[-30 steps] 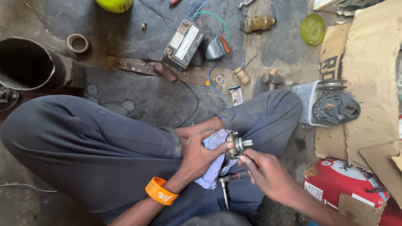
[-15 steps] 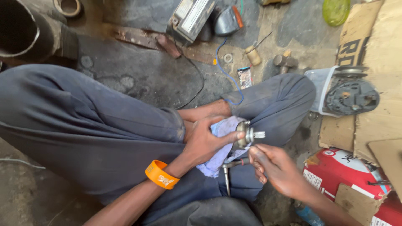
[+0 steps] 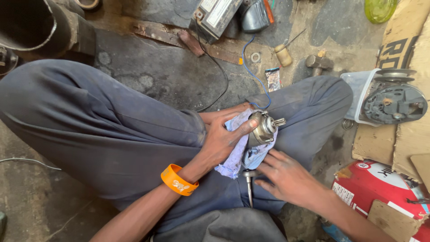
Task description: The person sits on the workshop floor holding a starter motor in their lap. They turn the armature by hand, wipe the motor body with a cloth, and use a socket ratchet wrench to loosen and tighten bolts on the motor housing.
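Left hand (image 3: 221, 139) grips a motor (image 3: 263, 127) wrapped in blue cloth (image 3: 237, 154); right hand (image 3: 286, 177), fingers spread, holds nothing. A red box (image 3: 376, 188) sits right, beside brown cardboard (image 3: 407, 45).

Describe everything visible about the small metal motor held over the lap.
The small metal motor is a rounded, dull silver housing, grimy, with a short toothed shaft pointing right. It lies sideways above the lap, cradled in a pale blue cloth. The left hand grips it through the cloth, thumb on the housing; the right hand touches the cloth just below.
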Demonstrator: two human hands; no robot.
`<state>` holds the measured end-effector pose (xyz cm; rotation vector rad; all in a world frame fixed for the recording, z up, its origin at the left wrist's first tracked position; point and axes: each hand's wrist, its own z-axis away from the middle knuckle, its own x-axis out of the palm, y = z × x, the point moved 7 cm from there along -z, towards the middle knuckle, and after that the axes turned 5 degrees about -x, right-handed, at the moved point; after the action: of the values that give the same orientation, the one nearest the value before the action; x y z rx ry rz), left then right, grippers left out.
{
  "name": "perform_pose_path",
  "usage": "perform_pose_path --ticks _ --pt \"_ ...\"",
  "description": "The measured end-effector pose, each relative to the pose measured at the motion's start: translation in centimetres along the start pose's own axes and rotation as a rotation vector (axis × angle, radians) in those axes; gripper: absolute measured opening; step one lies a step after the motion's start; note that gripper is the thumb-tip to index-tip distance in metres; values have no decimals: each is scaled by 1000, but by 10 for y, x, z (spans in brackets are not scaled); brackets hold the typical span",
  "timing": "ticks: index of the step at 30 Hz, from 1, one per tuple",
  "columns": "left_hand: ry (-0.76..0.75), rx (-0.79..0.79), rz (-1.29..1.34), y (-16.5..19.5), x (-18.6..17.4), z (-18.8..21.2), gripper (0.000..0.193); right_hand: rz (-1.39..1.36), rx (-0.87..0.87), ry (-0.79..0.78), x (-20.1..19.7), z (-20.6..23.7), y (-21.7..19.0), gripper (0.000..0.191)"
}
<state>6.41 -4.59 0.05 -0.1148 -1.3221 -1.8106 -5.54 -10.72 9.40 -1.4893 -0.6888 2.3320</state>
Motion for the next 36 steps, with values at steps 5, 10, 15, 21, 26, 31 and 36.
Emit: perform_pose_path --ticks 5,10,15,21,26,31,36 --pt "28 -15 -24 -1 -3 -1 41 -133 176 -123 2 10 6 35" --pt "52 -35 -21 -3 -6 -3 43 -622 598 -187 10 60 30 32" --pt "13 -15 28 -4 -4 -3 45 -891 681 -70 27 118 47 36" --pt "-62 -8 91 -4 2 -4 45 -1068 802 156 9 198 53 41" --pt "-79 27 19 -1 4 0 45 -173 648 248 -62 198 44 58" --pt "-96 10 27 0 6 2 46 -138 476 373 -107 172 33 44" --pt "-104 25 44 1 7 3 46 -182 528 374 -116 147 19 38"
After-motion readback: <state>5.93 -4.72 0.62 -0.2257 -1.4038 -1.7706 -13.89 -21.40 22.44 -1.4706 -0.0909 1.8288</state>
